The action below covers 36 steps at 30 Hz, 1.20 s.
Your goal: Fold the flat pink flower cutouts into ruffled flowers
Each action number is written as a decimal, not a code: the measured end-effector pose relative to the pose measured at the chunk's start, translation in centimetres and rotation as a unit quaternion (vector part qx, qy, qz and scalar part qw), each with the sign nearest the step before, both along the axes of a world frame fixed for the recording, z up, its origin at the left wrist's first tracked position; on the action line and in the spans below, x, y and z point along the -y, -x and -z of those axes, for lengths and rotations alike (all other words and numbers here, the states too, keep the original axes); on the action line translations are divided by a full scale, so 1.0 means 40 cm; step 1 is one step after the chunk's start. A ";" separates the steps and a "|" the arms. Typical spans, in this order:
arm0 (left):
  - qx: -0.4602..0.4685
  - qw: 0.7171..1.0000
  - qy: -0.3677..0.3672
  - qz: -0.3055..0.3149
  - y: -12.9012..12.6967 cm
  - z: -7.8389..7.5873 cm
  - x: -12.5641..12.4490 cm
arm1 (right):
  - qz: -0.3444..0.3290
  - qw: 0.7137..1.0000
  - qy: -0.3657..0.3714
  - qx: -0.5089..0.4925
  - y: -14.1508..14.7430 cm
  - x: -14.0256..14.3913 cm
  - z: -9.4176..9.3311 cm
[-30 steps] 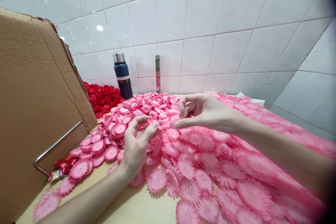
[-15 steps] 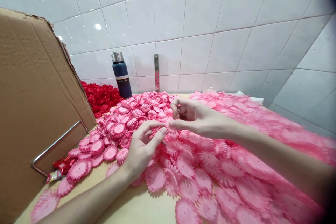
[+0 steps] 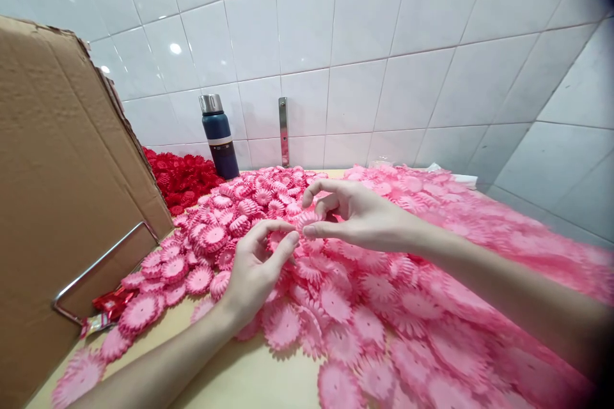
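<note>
A pink scallop-edged flower disc [image 3: 308,220] is between my two hands, above a heap of similar discs. My left hand [image 3: 261,265] is closed, with thumb and index finger pinched at the disc's left edge. From the right, my right hand [image 3: 364,214] has its thumb against the disc's lower side and its fingers curled over the top, index finger raised. The fingers partly hide the disc. Under and around both hands lie many loose pink flower discs [image 3: 338,303], some flat and some with petals curled up.
A cardboard sheet [image 3: 71,192] stands at the left, with a bent metal rod [image 3: 98,265] and a red wrapper [image 3: 114,301] beside it. Behind are a red flower pile [image 3: 185,179], a blue bottle [image 3: 220,140] and a metal strip [image 3: 284,134] against the tiled wall [image 3: 374,25].
My right index finger has lifted and opened away from the thumb, and the disc shows more between the hands. My left hand keeps its pinch. The view has shifted slightly.
</note>
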<state>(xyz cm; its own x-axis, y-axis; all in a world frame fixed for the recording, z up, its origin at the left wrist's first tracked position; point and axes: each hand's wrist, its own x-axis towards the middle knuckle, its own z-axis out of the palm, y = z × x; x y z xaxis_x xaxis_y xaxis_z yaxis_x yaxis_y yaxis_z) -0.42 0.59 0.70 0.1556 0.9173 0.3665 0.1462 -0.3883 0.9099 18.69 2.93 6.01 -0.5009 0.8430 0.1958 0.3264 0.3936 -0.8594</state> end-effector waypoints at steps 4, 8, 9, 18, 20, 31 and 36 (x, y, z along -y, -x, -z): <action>0.008 1.000 0.008 0.015 0.000 0.002 -0.001 | -0.028 1.000 0.012 0.001 0.001 0.008 -0.001; 0.000 1.000 -0.002 0.015 -0.001 0.000 -0.001 | -0.039 0.999 -0.001 0.006 0.005 0.013 -0.004; -0.002 1.000 -0.002 0.016 -0.001 0.000 -0.001 | -0.042 0.999 -0.004 0.006 0.007 0.013 -0.005; -0.007 0.999 -0.005 0.033 0.003 0.003 0.001 | -0.049 0.998 -0.035 -0.006 0.011 0.014 -0.002; -0.012 0.999 -0.008 0.041 0.002 0.000 0.001 | -0.051 0.998 -0.019 -0.002 0.010 0.013 -0.003; -0.030 0.999 0.000 0.027 0.001 -0.003 -0.001 | -0.035 0.998 0.040 0.026 -0.009 -0.009 -0.004; -0.023 0.999 -0.009 0.023 0.000 -0.003 -0.002 | -0.053 0.998 0.002 0.037 0.001 0.008 -0.005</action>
<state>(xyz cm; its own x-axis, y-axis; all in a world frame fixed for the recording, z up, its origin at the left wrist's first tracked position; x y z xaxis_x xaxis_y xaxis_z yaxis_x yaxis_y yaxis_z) -0.41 0.67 0.81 0.2142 0.9019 0.3752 0.1696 -0.4126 0.8950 18.64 2.63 6.19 -0.5996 0.7859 0.1513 0.3458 0.4249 -0.8366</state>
